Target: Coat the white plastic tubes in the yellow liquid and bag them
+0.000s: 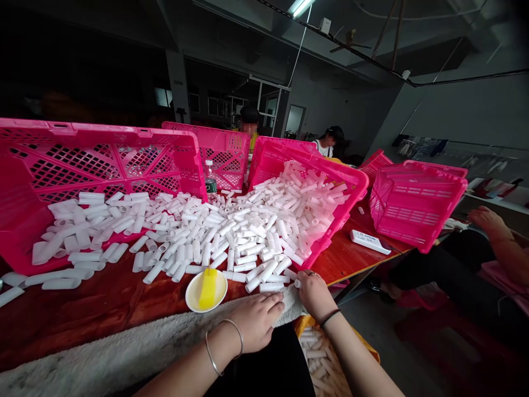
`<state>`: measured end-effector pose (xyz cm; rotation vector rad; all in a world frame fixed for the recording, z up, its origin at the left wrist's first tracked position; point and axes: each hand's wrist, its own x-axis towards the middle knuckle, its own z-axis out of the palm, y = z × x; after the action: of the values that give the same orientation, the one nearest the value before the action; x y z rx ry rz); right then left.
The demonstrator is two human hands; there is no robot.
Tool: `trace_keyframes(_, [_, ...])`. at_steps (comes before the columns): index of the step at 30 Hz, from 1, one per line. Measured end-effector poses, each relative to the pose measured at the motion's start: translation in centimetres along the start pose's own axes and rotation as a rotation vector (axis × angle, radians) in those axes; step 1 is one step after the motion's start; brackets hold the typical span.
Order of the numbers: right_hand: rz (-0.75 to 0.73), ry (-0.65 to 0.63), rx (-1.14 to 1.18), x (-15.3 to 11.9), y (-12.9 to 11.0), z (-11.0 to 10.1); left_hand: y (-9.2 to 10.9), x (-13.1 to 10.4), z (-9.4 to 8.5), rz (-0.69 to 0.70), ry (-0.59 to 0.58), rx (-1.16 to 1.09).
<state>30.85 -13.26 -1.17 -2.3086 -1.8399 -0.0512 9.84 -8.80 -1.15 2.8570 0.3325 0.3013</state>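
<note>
My left hand [257,321], a metal bangle at its wrist, lies palm down on a grey towel [165,336] along the table's front edge. Its fingers are stretched over the cloth, and anything beneath them is hidden. At the towel's right end, my right hand [314,293] pinches a short white plastic tube [297,283], whose end shows at the fingertips. Many similar white tubes [248,229] lie heaped just beyond both hands. A small white dish [190,295] holding a yellow sponge-like block [208,289] sits left of my left hand.
Tipped pink crates [124,132] stand around the heap, with another pink crate [417,204] at the right. A bottle [210,179] and a white box [370,242] are on the table. Below is a yellow-edged bag [363,344] of tubes. A person [496,226] sits at right; others sit behind.
</note>
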Motion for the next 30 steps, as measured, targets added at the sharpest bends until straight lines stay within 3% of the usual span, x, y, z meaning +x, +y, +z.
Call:
trace_keyframes(5, [-0.153,0.01,-0.023,0.8,0.1,-0.1,-0.6,0.4,0.2,-0.067,-0.078,-0.011])
trace_keyframes(10, [0.074,0.127,-0.1,-0.4,-0.3,0.7,-0.4,0.9,1.1,-0.122,-0.056,0.048])
trace_keyframes(16, [0.305,0.163,-0.069,-2.1,-1.0,1.5,0.3,1.6,0.1,-0.14,0.0,0.126])
trace_keyframes(22, [0.339,-0.03,0.164,-3.4,-2.4,1.6,0.0,1.6,0.2,-0.075,0.0,0.168])
trace_keyframes(26, [0.299,-0.104,0.236,-1.8,-1.5,0.6,0.4,-0.3,0.8,-0.048,0.063,0.271])
trace_keyframes(30, [0.22,-0.142,0.276,-1.3,0.3,-0.3,0.6,-6.2,0.4,0.037,0.173,0.462])
